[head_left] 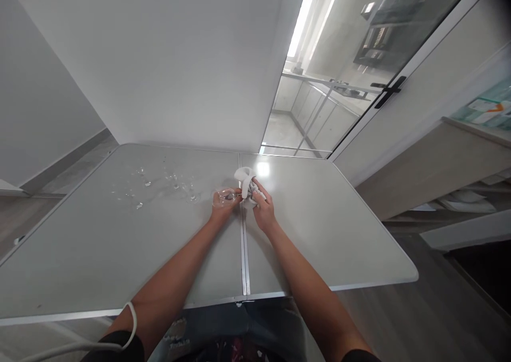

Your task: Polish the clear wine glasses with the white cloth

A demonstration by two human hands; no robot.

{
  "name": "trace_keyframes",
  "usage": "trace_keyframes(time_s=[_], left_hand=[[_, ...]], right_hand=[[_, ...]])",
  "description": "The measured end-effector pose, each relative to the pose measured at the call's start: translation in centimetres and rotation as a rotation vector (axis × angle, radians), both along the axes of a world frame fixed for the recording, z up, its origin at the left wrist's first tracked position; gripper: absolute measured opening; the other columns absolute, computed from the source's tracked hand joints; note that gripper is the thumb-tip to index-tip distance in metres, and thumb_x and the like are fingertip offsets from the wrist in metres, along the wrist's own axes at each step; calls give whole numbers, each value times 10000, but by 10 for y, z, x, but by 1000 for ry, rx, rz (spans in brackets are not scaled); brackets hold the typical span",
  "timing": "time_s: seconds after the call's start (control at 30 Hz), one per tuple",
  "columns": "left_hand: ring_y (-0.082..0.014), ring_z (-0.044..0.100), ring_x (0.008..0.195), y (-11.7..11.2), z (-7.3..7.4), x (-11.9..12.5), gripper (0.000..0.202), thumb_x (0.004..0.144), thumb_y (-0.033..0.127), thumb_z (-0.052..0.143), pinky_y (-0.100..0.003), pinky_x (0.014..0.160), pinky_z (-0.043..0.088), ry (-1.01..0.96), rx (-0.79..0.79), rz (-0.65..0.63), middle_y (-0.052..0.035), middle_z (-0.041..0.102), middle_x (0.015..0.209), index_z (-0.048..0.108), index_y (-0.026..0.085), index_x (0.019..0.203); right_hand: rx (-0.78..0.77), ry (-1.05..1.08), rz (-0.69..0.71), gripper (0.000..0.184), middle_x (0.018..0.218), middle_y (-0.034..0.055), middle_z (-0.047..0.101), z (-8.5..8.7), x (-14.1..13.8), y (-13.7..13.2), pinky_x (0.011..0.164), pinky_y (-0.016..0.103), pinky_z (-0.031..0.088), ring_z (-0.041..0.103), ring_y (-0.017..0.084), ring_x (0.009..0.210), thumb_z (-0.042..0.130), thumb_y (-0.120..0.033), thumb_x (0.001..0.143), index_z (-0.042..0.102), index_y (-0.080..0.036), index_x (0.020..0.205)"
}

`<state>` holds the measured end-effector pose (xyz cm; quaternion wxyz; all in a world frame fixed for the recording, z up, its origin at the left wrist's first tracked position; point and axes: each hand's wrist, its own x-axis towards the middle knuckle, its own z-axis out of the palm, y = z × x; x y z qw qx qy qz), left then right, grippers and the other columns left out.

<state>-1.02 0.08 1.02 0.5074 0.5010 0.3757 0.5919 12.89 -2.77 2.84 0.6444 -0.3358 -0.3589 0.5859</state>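
Observation:
My left hand (222, 206) is closed around a clear glass (224, 196), held on its side over the middle of a grey folding table (120, 245). My right hand (261, 206) grips a bunched white cloth (246, 179) and presses it against the mouth of the glass. Both hands meet just above the table's centre seam. Several other clear glasses (167, 183) stand on the table to the left of my hands, hard to make out against the surface.
A white wall panel (167, 58) rises behind the table. A glass sliding door with a black handle (389, 91) is at the right rear. A wooden shelf unit (439, 159) stands to the right. A white cable (131, 319) loops near my left arm.

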Motion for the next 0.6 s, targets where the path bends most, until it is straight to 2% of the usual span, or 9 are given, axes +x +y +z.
trace_keyframes(time_s=[0.1,0.23,0.33,0.43,0.53,0.6], left_hand=[[-249,721,957,2,0,-1,259,698,380,858,-388,931,541,-6,30,0,-109,781,980,784,185,852],[-257,718,985,3,2,-2,211,732,344,821,-395,971,522,-2,58,108,-110,784,972,794,173,853],[-247,724,875,2,0,-2,211,688,317,844,-366,863,551,42,15,84,-94,786,898,799,172,834],[-229,717,817,1,0,-3,231,680,312,847,-345,804,556,73,-5,37,-87,786,879,802,169,855],[-229,716,877,2,2,-4,229,712,335,823,-358,865,547,40,15,132,-97,786,927,801,170,869],[-225,711,886,3,2,-4,228,697,340,827,-359,882,540,40,-1,179,-94,783,919,796,172,849]], right_hand=[[-28,-34,38,518,1229,50,721,-4,2,3,938,340,509,659,226,1101,741,-420,817,682,-235,1297],[-35,-88,5,464,1142,56,744,-6,4,4,874,324,515,667,221,1023,758,-389,804,721,-199,1225],[-20,-52,-36,493,1190,43,727,-5,4,4,874,313,508,661,215,1050,751,-376,809,690,-232,1276],[-58,-88,30,425,1122,46,734,-8,2,5,811,294,506,661,208,985,733,-418,817,726,-219,1192],[-63,-222,61,364,977,41,735,-13,2,6,752,284,491,645,196,878,728,-431,810,761,-191,1081],[-16,-254,16,383,1007,32,735,-13,3,7,785,290,492,643,198,905,722,-410,811,750,-207,1135]])
